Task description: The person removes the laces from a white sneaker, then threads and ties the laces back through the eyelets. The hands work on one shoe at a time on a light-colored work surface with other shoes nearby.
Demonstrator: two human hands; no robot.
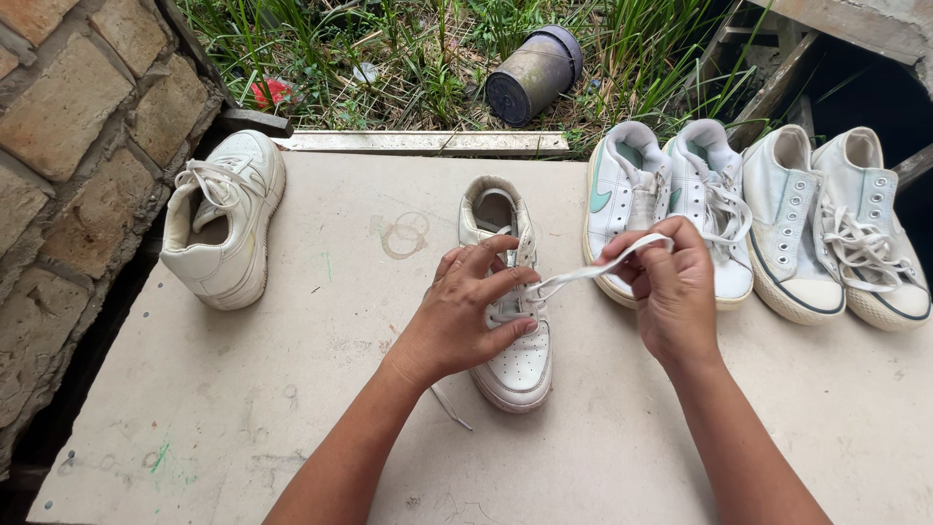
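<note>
A white sneaker (510, 360) stands in the middle of a pale board (243, 408), toe toward me. My left hand (466, 311) rests over its lacing, fingers pinching the lace at the eyelets. My right hand (671, 287) is closed on the white shoelace (583, 275), which stretches taut from the shoe up to the right. A loose lace end (452, 408) lies on the board by my left wrist.
A matching white sneaker (224, 224) lies on its side at the left by a brick wall (68, 126). Two pairs of white sneakers (661, 204) (836, 233) stand at the right. Beyond the board's far edge lie grass and a dark toppled pot (533, 73).
</note>
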